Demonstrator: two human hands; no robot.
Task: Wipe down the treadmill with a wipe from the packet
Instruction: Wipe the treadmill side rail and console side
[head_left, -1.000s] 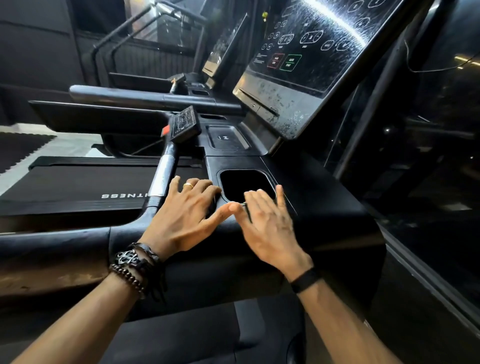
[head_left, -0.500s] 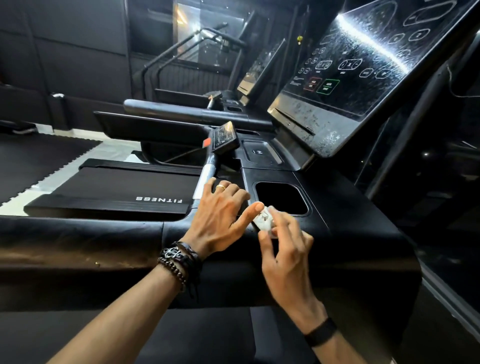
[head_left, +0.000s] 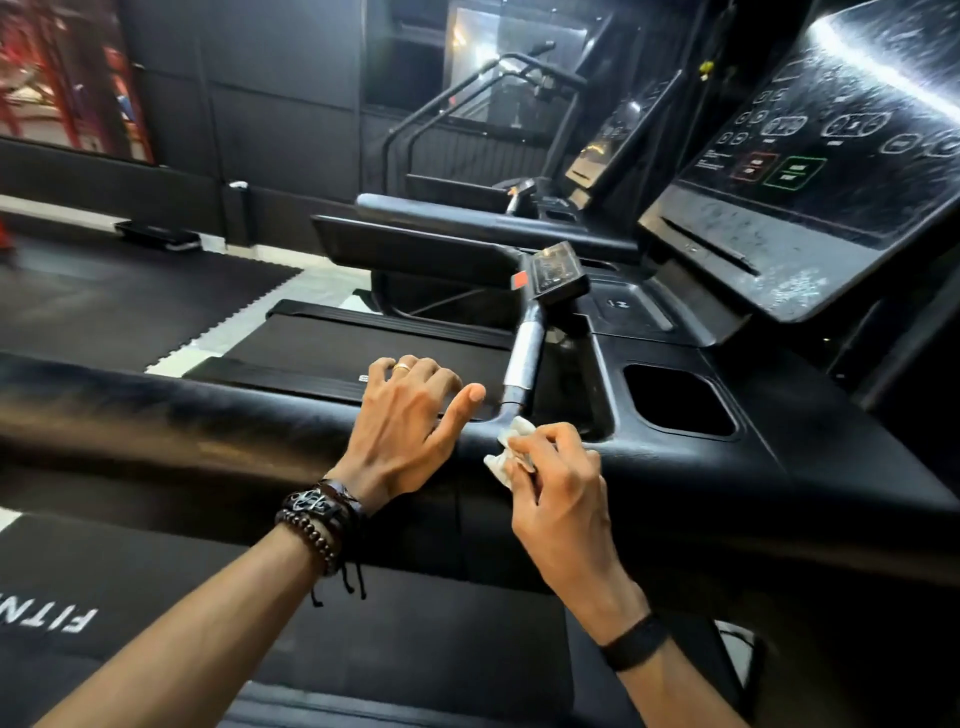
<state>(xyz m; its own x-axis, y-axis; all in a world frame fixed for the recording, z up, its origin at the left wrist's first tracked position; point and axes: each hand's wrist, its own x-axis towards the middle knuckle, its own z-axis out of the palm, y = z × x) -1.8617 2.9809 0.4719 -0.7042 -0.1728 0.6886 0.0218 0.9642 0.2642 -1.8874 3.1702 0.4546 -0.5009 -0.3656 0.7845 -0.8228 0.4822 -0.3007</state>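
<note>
A black treadmill fills the view, with its padded front handrail (head_left: 182, 421) running across the middle. My right hand (head_left: 558, 483) pinches a crumpled white wipe (head_left: 511, 449) against the rail, just below the base of the silver grip bar (head_left: 524, 358). My left hand (head_left: 410, 415) rests on the rail to the left of the wipe, fingers spread and thumb out, holding nothing. The console screen (head_left: 831, 156) rises at the upper right, streaked and spotted. No wipe packet is in view.
A dark cup-holder recess (head_left: 675, 400) sits right of my right hand. A small control pod with a red button (head_left: 553, 273) tops the grip bar. More treadmills (head_left: 493, 156) stand behind. The belt deck (head_left: 156, 597) lies below the rail, and black floor mats (head_left: 130, 301) lie at the left.
My view has swung left and closer. My right hand has curled round a white wipe and slid left along the rail. My left hand has also shifted left on the rail.
</note>
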